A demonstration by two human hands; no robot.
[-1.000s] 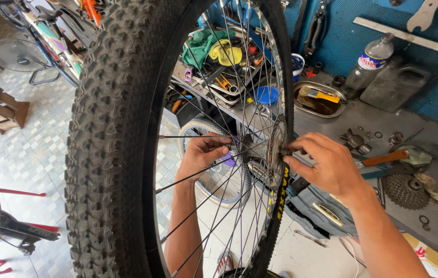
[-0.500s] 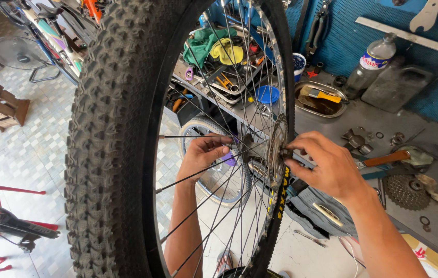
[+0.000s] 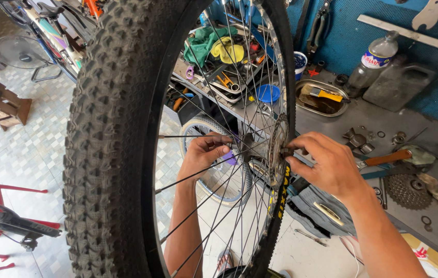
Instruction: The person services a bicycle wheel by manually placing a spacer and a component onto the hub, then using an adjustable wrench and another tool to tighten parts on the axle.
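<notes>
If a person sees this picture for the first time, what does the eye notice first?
A big knobby wheel stands upright, filling the middle. Both hands meet at its hub: the left hand behind the spokes, the right hand at the axle end. Behind lies a cluttered bench with a loose cog set.

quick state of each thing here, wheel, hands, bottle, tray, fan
bicycle wheel: upright, knobby tyre on
left hand: reached through the spokes, gripping the hub side
right hand: fingers pinched at the axle end
plastic bottle: upright, capped
metal tray: holds a brush
fan: on the floor, spin unclear
</notes>
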